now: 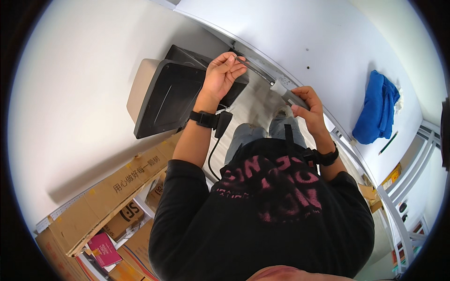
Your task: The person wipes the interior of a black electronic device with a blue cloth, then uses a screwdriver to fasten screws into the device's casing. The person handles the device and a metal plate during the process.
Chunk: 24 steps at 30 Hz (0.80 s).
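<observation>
Rod (256, 71), one, slim, dark, between two hands beside worktop's (281, 25) left edge: left hand (220, 76) pinches left end; right hand (310, 105) grips one grey handle (289, 95). One blue cloth (376, 110) far right.

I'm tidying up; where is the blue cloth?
In the head view, the blue cloth lies on the white table at right, near a thin pencil, right of the right hand.

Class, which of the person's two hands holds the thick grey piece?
The right hand: it grasps the thick grey piece, whereas the left hand pinches the thin dark rod near its end.
</observation>
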### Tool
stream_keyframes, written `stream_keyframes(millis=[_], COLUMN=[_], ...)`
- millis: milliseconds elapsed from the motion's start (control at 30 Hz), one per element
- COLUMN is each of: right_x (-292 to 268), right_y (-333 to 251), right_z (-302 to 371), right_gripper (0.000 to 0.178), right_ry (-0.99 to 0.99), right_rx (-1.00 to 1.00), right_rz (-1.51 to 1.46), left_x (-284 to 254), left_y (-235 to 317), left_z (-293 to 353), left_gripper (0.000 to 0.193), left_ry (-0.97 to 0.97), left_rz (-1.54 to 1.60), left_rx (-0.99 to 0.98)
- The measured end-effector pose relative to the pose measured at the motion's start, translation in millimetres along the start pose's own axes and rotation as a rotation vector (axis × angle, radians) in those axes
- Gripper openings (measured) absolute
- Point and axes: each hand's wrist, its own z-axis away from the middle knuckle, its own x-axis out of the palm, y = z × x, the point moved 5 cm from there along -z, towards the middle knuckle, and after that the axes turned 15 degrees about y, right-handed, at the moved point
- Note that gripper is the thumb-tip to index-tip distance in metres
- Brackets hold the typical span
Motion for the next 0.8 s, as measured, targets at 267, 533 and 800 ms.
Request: stream_keyframes(millis=[267,533,800], right_x=[23.2,33.7,47.5], right_y=[-3.4,58.5,111.5], right_z=[-6.0,-28.9,-48.1], right_gripper=[0.033,0.033,0.033], right_ry=[-0.033,-0.087,-0.102], right_rx=[-0.245,0.058,0.256], right_rz=[0.382,0.086,-0.257], left_x=[-35.9,-82.3,-80.2], left_y=[11.0,-1.3,49.9], left_z=[19.2,29.1,28.5], left_gripper=[0.011,0.019,0.017], left_ry=[0.273,0.349,0.258], left_rz=[-0.335,-0.268,-0.970], left_rx=[0.077,0.007,0.240])
